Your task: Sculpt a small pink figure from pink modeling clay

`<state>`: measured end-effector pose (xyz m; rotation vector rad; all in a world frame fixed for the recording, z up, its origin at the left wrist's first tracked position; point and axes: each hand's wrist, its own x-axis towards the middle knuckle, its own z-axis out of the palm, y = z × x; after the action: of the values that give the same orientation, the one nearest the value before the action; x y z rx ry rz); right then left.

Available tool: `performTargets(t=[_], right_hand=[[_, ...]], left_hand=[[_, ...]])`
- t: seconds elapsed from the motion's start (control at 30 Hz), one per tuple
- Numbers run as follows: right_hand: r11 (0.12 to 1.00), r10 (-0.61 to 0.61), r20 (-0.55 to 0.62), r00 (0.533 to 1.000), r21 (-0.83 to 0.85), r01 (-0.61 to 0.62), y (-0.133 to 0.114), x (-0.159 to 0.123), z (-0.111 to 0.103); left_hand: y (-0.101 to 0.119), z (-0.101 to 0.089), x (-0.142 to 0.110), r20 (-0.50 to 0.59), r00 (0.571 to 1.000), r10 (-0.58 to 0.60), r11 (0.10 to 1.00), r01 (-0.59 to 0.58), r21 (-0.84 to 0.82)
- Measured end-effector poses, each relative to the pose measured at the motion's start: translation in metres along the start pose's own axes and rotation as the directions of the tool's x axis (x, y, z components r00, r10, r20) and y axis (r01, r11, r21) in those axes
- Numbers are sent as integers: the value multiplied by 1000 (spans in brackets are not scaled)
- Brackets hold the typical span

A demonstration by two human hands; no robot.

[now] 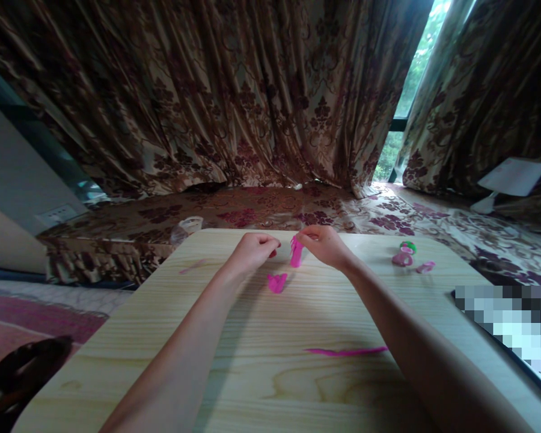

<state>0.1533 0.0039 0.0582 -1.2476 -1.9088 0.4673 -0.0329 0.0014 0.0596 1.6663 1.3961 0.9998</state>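
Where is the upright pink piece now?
Near the head view's centre, the upright pink piece is between the left hand and the right hand, touching the latter.

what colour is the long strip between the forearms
The strip is bright pink, as the head view shows.

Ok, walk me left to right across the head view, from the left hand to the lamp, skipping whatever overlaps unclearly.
Left hand → upright pink piece → right hand → green-and-pink item → small pink piece → lamp.

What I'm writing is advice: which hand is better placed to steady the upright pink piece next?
Probably the right hand: it touches the top of the upright pink piece; the left hand is apart.
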Motion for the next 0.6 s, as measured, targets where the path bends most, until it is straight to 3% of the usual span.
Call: performTargets(t=[0.17, 0.23, 0.33, 0.4, 0.5, 0.6], right_hand=[[986, 2, 71, 997, 169, -14, 0, 1, -5], [965, 10, 96, 995, 261, -35, -5, 1, -10], [920, 31, 107, 994, 387, -70, -15, 0, -20], [898, 39, 96, 995, 433, -77, -20, 0, -25], [882, 22, 70, 997, 468, -53, -22, 2, -30], [877, 45, -4, 999, 479, -38, -20, 4, -32]], left_hand=[[-22, 13, 10, 32, 999, 35, 992, -30, -126], [-21, 17, 8, 138, 988, 68, 971, -34, -238], [-10, 18, 0, 327, 936, 130, 898, 29, -440], [-2, 17, -4, 395, 907, 147, 871, 70, -486], [5, 16, -8, 402, 905, 141, 863, 86, -497], [5, 18, -6, 293, 949, 112, 845, 64, -531]])
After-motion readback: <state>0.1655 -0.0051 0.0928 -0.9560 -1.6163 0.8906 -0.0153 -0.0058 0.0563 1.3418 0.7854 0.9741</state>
